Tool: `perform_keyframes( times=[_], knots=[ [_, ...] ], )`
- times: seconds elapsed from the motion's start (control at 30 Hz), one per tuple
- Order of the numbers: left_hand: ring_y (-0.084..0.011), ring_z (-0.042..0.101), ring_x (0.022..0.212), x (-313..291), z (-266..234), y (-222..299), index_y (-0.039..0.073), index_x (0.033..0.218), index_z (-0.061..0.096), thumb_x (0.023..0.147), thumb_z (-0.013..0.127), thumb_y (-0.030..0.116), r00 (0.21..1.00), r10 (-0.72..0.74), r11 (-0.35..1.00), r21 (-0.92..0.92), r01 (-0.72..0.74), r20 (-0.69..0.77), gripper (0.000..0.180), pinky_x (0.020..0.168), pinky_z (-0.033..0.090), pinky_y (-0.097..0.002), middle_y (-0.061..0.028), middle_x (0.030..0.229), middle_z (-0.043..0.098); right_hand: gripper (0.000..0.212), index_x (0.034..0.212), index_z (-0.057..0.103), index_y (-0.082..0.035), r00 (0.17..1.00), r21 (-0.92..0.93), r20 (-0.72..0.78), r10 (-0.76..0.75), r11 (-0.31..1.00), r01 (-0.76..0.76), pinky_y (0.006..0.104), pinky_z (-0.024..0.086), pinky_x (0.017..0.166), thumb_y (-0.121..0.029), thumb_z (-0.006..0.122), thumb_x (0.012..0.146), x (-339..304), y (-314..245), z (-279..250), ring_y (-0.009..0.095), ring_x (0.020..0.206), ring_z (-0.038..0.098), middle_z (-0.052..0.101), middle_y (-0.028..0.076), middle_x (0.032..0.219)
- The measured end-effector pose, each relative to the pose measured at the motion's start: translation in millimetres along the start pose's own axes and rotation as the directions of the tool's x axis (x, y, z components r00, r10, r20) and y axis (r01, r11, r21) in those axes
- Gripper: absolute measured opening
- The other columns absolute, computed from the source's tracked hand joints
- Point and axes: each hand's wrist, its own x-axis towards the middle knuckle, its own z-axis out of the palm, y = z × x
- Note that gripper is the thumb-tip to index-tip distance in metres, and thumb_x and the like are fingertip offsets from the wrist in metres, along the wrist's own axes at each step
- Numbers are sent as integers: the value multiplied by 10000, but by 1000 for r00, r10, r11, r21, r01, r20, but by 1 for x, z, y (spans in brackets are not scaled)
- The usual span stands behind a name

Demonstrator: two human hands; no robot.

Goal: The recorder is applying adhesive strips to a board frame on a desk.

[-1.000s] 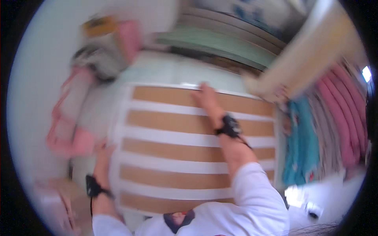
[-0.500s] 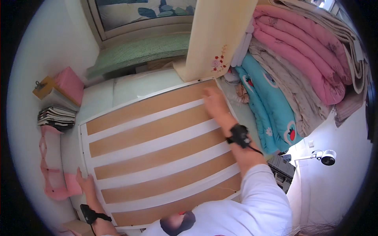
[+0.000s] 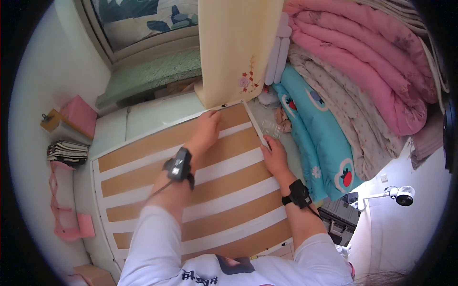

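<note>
A large flat panel (image 3: 224, 168) with a thin white frame and brown and white stripes lies in front of me. My left hand (image 3: 206, 129) reaches across it to the far rim, its fingers curled down at the frame. At the right edge, near the far right corner, my right hand (image 3: 275, 156) grips the frame, thumb and fingers closed about it. Both wrists carry black strapped devices. The fingertips of my left hand are partly hidden by the hand itself.
Folded quilts, one turquoise (image 3: 324, 138) and one pink (image 3: 367, 62), are piled on the right. A cream curtain (image 3: 238, 43) hangs beyond the panel. On the left stand notebooks (image 3: 68, 152) and a pink box (image 3: 80, 117). A white camera (image 3: 404, 196) sits at the far right.
My left hand has gone from the panel's left side to its far rim. My right hand has moved from the panel's striped surface to the right edge. The view has shifted slightly.
</note>
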Motion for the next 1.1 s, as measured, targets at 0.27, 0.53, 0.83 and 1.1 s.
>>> perform_keyframes(
  times=[0.27, 0.53, 0.83, 1.1],
  knots=[
    [-377, 572, 819, 74, 40, -3, 1, 833, 631, 797, 596, 230, 996, 34, 992, 122, -44, 82, 234, 731, 462, -424, -216, 855, 611, 345, 1131, 536, -62, 999, 23, 22, 24, 999, -25, 428, 420, 829, -113, 578, 793, 1, -3, 1, 375, 934, 517, 551, 192, 978],
    [-216, 547, 675, 97, 14, 4, -14, 836, 587, 826, 612, 354, 945, -270, 946, -133, 296, 184, 369, 639, 441, -357, -152, 742, 596, 360, 1158, 525, -75, 998, -34, 53, -25, 999, 27, 434, 411, 832, -100, 564, 801, 3, -9, -5, 363, 952, 498, 533, 171, 1008],
    [-224, 532, 665, 89, 7, -8, -5, 869, 567, 844, 596, 358, 934, -251, 959, -66, 276, 254, 365, 624, 434, -363, -137, 731, 583, 389, 1173, 529, -110, 942, 26, -128, -311, 948, 317, 404, 428, 803, -84, 577, 788, 45, -24, 10, 331, 937, 510, 536, 149, 1018],
    [-320, 586, 762, 88, 24, -17, 6, 895, 602, 848, 564, 369, 937, -234, 967, -34, 251, 260, 368, 683, 456, -401, -187, 823, 616, 111, 800, 612, -88, 811, -218, 39, -583, 787, 576, 397, 455, 713, -92, 594, 691, 84, -20, 22, 286, 826, 559, 570, 89, 851]
  ],
)
